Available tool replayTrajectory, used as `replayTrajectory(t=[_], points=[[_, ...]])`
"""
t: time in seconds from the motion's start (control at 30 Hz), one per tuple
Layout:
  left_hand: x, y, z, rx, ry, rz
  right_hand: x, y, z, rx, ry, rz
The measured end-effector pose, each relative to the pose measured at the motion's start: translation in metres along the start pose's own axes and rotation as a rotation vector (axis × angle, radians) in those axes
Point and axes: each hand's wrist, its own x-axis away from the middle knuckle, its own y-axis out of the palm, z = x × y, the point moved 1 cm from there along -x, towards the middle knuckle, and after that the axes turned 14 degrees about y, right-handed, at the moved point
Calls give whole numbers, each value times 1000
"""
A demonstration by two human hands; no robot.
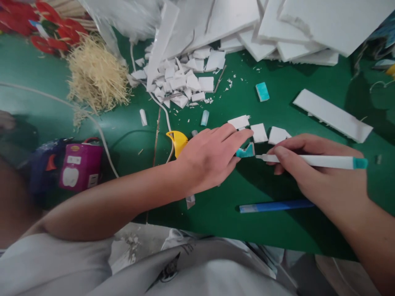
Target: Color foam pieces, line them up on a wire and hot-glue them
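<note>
Part-teal foam piece (246, 151): at the left hand's fingertips, over the green table (212, 230); nib near its right edge.
White marker (327, 161): teal-ended, pointing left.
Right hand (321, 172): closed around the marker in a pen grip.
Left hand (212, 158): fingers slightly bent, covering the piece's left end; cannot tell whether pinched.
White offcuts (259, 132): just beyond the piece.
Blue pen (274, 206): lying nearer the wearer.
Teal block (262, 91): farther back.
Scrap heap (185, 78): white, back left.

Foam piece (247, 152) sits left of marker (328, 161) — table (210, 222) beneath.
</note>
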Motion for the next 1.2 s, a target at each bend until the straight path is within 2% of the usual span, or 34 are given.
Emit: replayTrajectory(t=[0.07, 0.27, 0.47, 0.7, 0.93, 1.07, 1.2], points=[[-1, 0, 0, 0, -7, -8, 0, 0, 1, -17, 4, 26], [0, -1, 1, -2, -19, -38, -2, 0, -10, -33, 128, 0], [0, -1, 1, 11, -7, -15, 0, -1, -5, -48, 59, -6], [-1, -1, 1, 5, -8, -21, -1, 0, -5, -30, 60, -16], [1, 0, 1, -4, 7, 3, -5, -2, -15, -27, 150, -54], [1, -1, 1, -9, -1, -11, -4, -2, -14, -47, 127, -10], [-1, -1, 1, -6, 3, -8, -2, -1, -8, -49, 104, -67]])
